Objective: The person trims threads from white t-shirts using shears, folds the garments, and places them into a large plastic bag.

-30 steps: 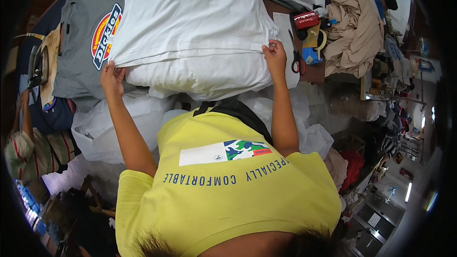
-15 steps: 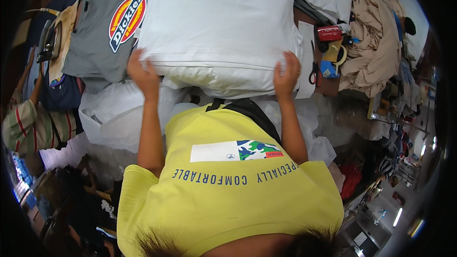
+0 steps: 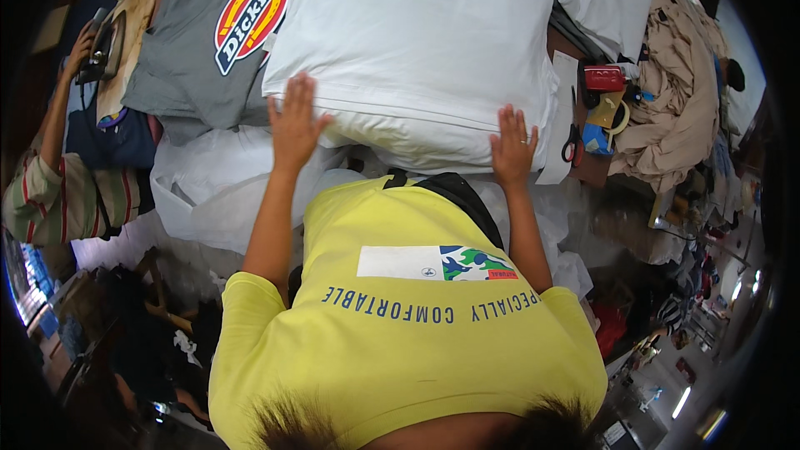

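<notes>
A white T-shirt (image 3: 417,29) lies spread flat, its hem toward me, on top of more white cloth (image 3: 417,132) that bulges out beneath. My left hand (image 3: 295,123) rests with fingers stretched out on the shirt near its left hem corner. Near the right end of the hem is my right hand (image 3: 512,150), palm down and fingers apart, a ring on one finger. Neither hand grips the fabric.
A grey T-shirt (image 3: 196,42) with a large round print lies left. Beyond it, a co-worker's hand (image 3: 81,48) is on a clothes iron (image 3: 104,54). Scissors (image 3: 572,143), a red can-like object (image 3: 604,77), a tape roll (image 3: 619,117) and heaped beige cloth (image 3: 667,108) are at the right.
My left hand has come inward from the hem corner onto the cloth, and its fingers have straightened. My right hand's fingers now lie flatter. The co-worker's hand has reached the iron.
</notes>
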Available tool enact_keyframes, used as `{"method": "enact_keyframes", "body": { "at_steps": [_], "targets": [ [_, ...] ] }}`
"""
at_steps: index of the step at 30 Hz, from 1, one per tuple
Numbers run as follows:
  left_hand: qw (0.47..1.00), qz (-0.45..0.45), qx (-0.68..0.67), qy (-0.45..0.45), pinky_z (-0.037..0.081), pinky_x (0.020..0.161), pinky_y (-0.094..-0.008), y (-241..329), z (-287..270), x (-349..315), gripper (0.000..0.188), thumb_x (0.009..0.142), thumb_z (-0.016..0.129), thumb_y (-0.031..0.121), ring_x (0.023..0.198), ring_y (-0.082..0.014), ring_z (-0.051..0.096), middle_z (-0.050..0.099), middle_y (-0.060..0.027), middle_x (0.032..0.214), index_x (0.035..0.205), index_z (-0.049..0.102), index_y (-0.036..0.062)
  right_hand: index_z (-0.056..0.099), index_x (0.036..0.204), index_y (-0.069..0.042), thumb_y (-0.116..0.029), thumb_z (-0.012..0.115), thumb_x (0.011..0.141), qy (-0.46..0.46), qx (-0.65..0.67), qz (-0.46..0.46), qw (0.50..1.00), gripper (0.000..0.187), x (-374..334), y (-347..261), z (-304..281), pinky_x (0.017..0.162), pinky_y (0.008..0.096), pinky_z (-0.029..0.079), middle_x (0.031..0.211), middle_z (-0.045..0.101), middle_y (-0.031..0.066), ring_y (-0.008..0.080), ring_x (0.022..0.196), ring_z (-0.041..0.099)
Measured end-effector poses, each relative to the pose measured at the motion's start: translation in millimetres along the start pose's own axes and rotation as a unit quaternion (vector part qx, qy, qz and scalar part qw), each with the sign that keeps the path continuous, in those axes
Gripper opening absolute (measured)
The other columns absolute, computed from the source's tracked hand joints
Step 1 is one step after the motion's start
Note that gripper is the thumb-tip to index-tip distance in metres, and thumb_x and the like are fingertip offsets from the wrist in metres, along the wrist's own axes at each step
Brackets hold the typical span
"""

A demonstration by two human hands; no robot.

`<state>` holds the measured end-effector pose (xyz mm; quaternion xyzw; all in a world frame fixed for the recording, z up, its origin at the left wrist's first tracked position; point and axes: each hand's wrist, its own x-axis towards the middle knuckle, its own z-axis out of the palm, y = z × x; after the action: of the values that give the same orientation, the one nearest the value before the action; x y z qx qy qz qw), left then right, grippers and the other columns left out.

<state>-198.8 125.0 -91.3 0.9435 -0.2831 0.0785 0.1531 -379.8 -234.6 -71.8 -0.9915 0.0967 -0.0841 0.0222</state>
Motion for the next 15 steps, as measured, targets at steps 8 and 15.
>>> {"method": "enact_keyframes", "body": {
  "at_steps": [8,15],
  "targets": [
    [0.997,0.036,0.068,0.016,0.019,0.104,-0.0539,-66,-22,16,0.038,0.086,0.053,0.014,0.125,-0.0174,0.039,0.047,0.0062,0.133,0.124,0.049,0.0191,0.055,0.118,-0.012,-0.009,0.047,0.088,0.029,0.133,-0.004,0.991,0.031,3,47,-20,0.102,0.0388,0.027,0.129,0.051,0.0026,0.0214,0.123,0.043],
    [0.95,-0.137,-0.276,0.053,0.04,0.082,-0.0349,-92,-21,60,0.011,0.084,0.059,0.015,0.086,-0.022,0.057,0.064,-0.0089,0.089,0.086,0.067,0.0076,0.062,0.092,-0.004,-0.017,0.065,0.081,0.159,0.254,0.168,0.939,0.017,47,67,-7,0.066,0.0279,0.042,0.088,0.061,0.0091,0.0188,0.075,0.055]
  ]
}}
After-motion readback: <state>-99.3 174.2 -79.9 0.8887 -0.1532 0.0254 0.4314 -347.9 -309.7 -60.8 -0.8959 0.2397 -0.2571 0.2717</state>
